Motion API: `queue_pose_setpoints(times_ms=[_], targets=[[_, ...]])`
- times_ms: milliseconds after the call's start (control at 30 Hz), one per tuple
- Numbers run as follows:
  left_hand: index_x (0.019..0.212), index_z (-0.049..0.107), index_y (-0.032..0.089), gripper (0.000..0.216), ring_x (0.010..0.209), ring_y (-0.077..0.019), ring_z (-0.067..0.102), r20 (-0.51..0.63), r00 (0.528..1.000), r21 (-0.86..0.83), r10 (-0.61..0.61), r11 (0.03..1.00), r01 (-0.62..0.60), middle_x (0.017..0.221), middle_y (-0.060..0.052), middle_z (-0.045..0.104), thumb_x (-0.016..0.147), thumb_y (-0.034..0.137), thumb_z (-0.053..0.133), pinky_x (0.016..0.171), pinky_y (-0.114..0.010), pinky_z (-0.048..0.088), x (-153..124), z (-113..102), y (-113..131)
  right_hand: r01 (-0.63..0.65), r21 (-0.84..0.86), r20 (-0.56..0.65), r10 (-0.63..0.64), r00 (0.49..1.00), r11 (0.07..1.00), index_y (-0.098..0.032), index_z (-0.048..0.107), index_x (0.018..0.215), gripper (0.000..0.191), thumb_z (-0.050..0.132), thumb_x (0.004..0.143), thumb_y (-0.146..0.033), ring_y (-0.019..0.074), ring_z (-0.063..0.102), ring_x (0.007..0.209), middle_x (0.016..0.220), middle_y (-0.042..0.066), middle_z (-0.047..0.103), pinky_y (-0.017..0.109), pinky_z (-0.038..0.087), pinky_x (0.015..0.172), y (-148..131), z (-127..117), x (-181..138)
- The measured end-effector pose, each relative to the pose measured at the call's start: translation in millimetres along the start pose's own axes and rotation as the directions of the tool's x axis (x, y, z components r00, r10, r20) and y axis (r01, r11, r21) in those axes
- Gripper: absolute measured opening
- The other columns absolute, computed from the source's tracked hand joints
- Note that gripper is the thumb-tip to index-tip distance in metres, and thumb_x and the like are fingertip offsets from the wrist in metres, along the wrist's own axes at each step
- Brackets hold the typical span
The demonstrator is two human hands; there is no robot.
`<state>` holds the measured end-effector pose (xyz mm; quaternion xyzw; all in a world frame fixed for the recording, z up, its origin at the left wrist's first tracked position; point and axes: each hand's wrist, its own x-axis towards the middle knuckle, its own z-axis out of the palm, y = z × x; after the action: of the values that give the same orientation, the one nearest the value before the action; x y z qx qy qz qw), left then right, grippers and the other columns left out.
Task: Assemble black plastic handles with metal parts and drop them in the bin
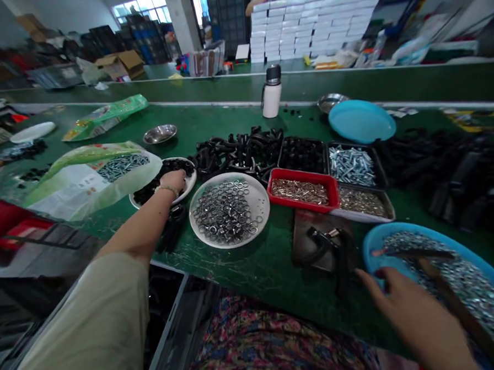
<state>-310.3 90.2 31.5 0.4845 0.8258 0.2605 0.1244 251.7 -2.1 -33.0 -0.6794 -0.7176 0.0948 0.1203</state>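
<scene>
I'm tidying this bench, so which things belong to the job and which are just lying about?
Probably the job: black parts under left hand, black piece on metal block, metal rings, red tray, hammer.

Probably lying about: bottle, blue plate.

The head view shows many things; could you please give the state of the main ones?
Left hand: in the left plate, grip hidden.
Left plate: holding black parts.
Right hand: fingers apart, by the blue basin.
Blue basin: holding small metal parts.
Hammer: lying over the basin.
Ring plate: heaped with rings.
Red tray: filled with pins.
Bottle: upright, lid on.
Near bag: lying down, screws showing.
</scene>
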Motion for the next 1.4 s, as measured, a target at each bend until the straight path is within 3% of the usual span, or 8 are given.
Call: queue_pose_setpoints(times_ms=[200,333,467,733,933,1167,1333,1400], targets=[[0.072,0.056,0.018,0.011,0.089,-0.0205,0.056,0.014,1.0,-0.26,0.028,0.965,-0.023,0.066,0.001,0.057,0.076,0.025,0.063,0.091,-0.036,0.043,-14.6,3.8,30.8,-0.171,0.281,0.143,0.135,0.98,0.944,-0.023,0.045,0.073,0.026,0.057,0.077,-0.046,0.0187,0.055,0.044,0.057,0.002,0.058,0.028,0.037,0.043,-55.3,8.4,19.0],[0.085,0.058,0.018,0.011,0.081,-0.0119,0.058,0.194,0.969,-0.684,0.152,0.729,0.023,0.085,0.003,0.063,0.076,0.025,0.061,0.084,-0.029,0.049,-75.0,43.6,90.1,-0.401,0.864,0.404,0.057,0.913,0.305,-0.025,0.037,0.089,0.041,0.066,0.073,-0.05,0.0068,0.028,0.027,0.045,-0.014,0.04,0.017,0.019,0.031,-58.8,4.1,13.6],[0.081,0.06,0.017,0.02,0.069,-0.0082,0.057,0.46,0.818,-0.838,0.346,0.473,0.271,0.096,-0.002,0.065,0.069,0.028,0.071,0.068,-0.024,0.052,-161.7,103.7,149.0,-0.514,0.832,0.482,-0.183,0.856,-0.21,-0.026,0.039,0.091,0.041,0.063,0.077,-0.056,0.0031,0.015,0.027,0.044,-0.015,0.038,0.012,0.013,0.028,-71.3,2.0,1.7],[0.077,0.061,0.016,0.021,0.056,-0.0008,0.047,0.602,0.641,-0.787,0.476,0.221,0.575,0.095,0.0,0.062,0.066,0.023,0.077,0.054,-0.015,0.045,-209.9,137.3,187.3,-0.603,0.694,0.534,-0.281,0.797,-0.392,-0.021,0.05,0.087,0.04,0.063,0.079,-0.057,0.0019,0.009,0.028,0.041,-0.014,0.033,0.012,0.012,0.026,-54.6,7.7,-4.7],[0.091,0.065,0.021,0.026,0.059,-0.0018,0.05,0.72,0.534,-0.675,0.443,0.271,0.686,0.083,0.003,0.058,0.069,0.024,0.076,0.057,-0.014,0.045,-209.8,151.6,181.9,-0.583,0.775,0.554,-0.183,0.812,-0.243,-0.021,0.042,0.075,0.042,0.058,0.081,-0.06,0.0018,0.013,0.028,0.043,-0.014,0.033,0.013,0.014,0.027,-48.6,1.5,-2.7],[0.098,0.061,0.021,0.028,0.081,-0.0108,0.058,0.414,0.854,-0.823,0.314,0.531,0.203,0.101,0.0,0.062,0.072,0.023,0.07,0.07,-0.022,0.049,-204.2,155.2,166.1,0.108,0.499,-0.071,-0.084,0.994,0.86,-0.023,0.056,0.123,0.039,0.05,0.089,-0.04,0.0239,0.069,0.083,0.1,0.009,0.071,0.033,0.055,0.069,-62.3,-64.8,-8.0],[0.093,0.062,0.018,0.014,0.089,-0.018,0.062,0.528,0.669,-0.772,0.523,0.623,0.123,0.093,-0.006,0.066,0.082,0.027,0.059,0.088,-0.034,0.049,-238.6,159.7,157.2,0.178,0.236,0.177,-0.222,0.959,0.955,-0.016,0.055,0.126,0.039,0.041,0.094,-0.034,0.0302,0.07,0.083,0.097,0.014,0.072,0.041,0.054,0.072,-72.7,-50.4,-10.8],[0.112,0.056,0.019,0.032,0.105,-0.0199,0.06,0.48,0.698,-0.826,0.531,0.541,0.157,0.114,-0.01,0.063,0.082,0.027,0.059,0.097,-0.036,0.046,-252.5,165.3,168.3,0.173,0.36,0.157,-0.242,0.957,0.917,-0.02,0.051,0.13,0.038,0.039,0.096,-0.033,0.0266,0.069,0.09,0.106,0.011,0.07,0.038,0.054,0.077,-86.9,-42.5,-7.3]])
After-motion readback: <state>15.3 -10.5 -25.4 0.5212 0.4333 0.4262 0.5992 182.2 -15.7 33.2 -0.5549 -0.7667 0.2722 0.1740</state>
